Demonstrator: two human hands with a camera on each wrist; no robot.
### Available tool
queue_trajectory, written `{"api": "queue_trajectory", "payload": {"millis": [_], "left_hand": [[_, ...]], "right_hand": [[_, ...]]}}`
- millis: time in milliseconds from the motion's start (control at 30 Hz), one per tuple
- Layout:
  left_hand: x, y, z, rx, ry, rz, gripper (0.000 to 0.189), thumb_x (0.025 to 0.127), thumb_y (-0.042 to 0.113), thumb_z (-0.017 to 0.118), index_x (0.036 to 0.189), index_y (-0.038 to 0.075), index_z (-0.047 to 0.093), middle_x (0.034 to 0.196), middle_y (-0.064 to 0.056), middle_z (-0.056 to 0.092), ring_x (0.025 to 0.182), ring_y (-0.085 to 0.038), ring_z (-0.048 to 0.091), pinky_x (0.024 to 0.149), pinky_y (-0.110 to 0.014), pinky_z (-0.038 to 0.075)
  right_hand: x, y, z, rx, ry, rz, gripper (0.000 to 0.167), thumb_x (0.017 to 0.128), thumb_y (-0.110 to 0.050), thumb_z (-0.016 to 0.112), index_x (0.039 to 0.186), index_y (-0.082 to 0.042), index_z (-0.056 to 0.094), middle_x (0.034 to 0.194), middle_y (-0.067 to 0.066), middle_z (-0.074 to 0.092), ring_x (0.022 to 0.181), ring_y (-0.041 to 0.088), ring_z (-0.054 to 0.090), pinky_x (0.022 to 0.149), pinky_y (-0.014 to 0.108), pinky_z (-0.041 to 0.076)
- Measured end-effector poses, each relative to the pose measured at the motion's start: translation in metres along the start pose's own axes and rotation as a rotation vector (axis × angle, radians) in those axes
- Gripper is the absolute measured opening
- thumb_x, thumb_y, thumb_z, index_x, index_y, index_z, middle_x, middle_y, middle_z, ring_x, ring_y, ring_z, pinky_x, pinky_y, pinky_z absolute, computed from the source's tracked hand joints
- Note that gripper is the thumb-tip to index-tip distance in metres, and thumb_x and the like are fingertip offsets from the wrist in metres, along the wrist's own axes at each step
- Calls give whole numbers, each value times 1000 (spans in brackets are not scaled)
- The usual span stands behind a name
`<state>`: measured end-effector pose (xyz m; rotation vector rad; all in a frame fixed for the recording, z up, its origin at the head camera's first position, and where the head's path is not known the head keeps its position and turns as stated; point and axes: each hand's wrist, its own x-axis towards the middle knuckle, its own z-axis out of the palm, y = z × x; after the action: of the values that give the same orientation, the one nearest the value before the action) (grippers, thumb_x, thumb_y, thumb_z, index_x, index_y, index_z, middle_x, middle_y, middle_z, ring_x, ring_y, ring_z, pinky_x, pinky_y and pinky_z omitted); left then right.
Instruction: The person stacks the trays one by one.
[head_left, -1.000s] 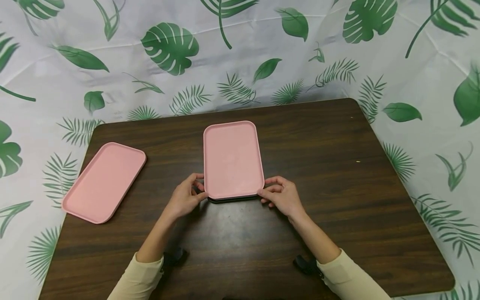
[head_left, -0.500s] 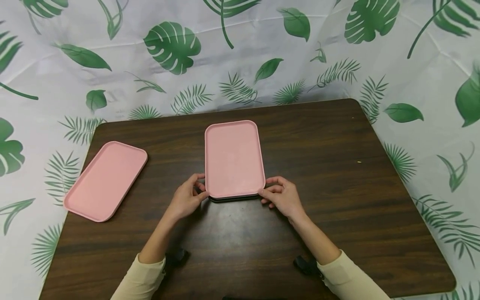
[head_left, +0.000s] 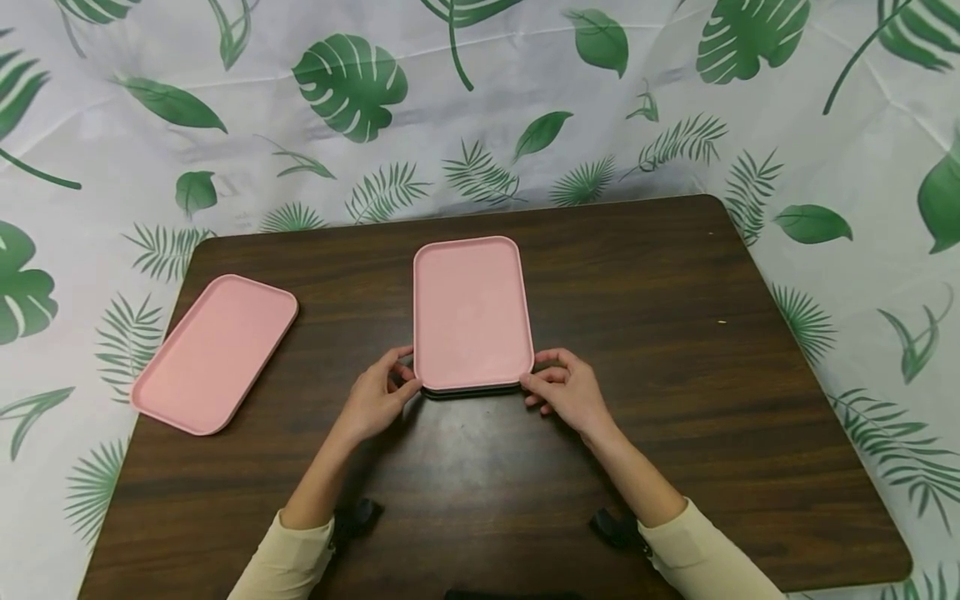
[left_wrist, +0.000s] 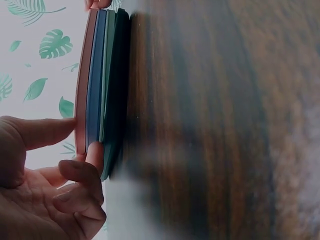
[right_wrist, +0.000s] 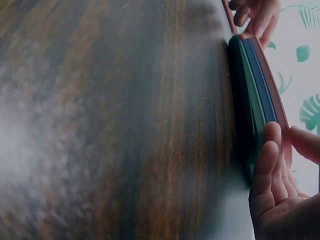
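In the head view a pink rectangular tray (head_left: 474,312) lies on top of a stack at mid-table, with dark rims showing under its near edge. Seen from the side in the left wrist view, the layers are the pink tray, a blue tray (left_wrist: 94,90), a green tray (left_wrist: 107,80) and a dark tray (left_wrist: 119,85) at the bottom. My left hand (head_left: 375,398) holds the stack's near left corner, thumb at the pink rim and a fingertip at the blue and green edges. At the near right corner, my right hand (head_left: 572,392) pinches the stack the same way.
Another pink tray (head_left: 216,354) lies at an angle near the left edge of the dark wood table (head_left: 712,433). A leaf-patterned cloth (head_left: 480,108) hangs behind the table. A tiny pale speck (head_left: 722,322) lies on the right side of the tabletop.
The head view has shifted slightly, so the trays and table appear a little farther right and higher. Both hands keep their hold at the stack's near corners.
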<state>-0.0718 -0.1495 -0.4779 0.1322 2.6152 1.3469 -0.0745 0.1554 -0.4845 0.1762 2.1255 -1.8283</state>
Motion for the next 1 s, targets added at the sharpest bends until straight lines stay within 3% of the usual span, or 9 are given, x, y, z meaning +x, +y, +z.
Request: {"api": "queue_trajectory", "payload": {"millis": [200,333,433,500,600,700,767,900,1000], "left_hand": [[-5,-2,-8,-110,-39,33,45,94,10,65,136,-1,53,97,-14,62,57,-15,46,53,-27,40],[-16,-10,-24,-128,-13,17,44,96,13,64,136,-1,53,101,-15,62,56,-14,47,52,-26,40],[-29,-23,-52,-78,66,10,44,97,16,63,137,1,53,104,-15,62,55,-11,47,50,-26,39],[-40,-34,-77,-6,161,8,42,97,15,63,135,0,54,105,-17,62,59,-8,49,52,-24,40],[-55,-52,-116,117,322,-45,39,97,14,61,133,-1,56,105,-23,63,61,-1,48,52,-20,39],[-66,-70,-153,234,422,-158,42,98,19,59,134,-2,56,109,-28,63,64,7,48,54,-18,40],[-71,-81,-173,317,439,-244,45,98,23,57,135,-3,54,113,-30,63,64,3,50,55,-25,41],[-73,-99,-205,456,444,-383,53,98,29,51,139,-6,48,123,-32,57,86,-32,61,66,-48,43],[-72,-110,-223,518,411,-461,59,99,31,44,143,-8,40,126,-36,47,104,-55,47,73,-63,39]], "right_hand": [[-2,-2,-3,-15,-14,-11,43,90,-18,73,125,-2,53,92,23,71,67,26,70,53,30,53],[-4,-2,-3,-4,29,-42,43,92,-20,71,125,0,52,86,22,70,55,19,65,47,28,50],[-5,-1,0,29,90,-81,45,92,-21,71,127,1,52,79,21,68,46,16,59,41,26,46],[-7,-2,3,65,121,-117,45,92,-20,71,128,1,52,75,20,67,42,15,56,38,25,42],[-14,-8,13,121,114,-175,40,93,-13,69,125,4,54,71,23,64,39,16,52,37,26,42],[-26,-19,30,157,31,-237,31,93,-4,66,119,9,55,68,29,61,38,16,51,38,27,44],[-35,-25,45,153,-65,-274,26,93,1,64,114,13,55,66,30,59,37,16,51,39,28,45],[-39,-13,80,78,-325,-221,27,95,-7,63,118,7,58,69,17,66,41,15,55,38,28,42],[-37,-3,110,26,-525,-118,37,96,-16,63,130,-1,56,76,7,71,46,15,59,37,26,41]]}}
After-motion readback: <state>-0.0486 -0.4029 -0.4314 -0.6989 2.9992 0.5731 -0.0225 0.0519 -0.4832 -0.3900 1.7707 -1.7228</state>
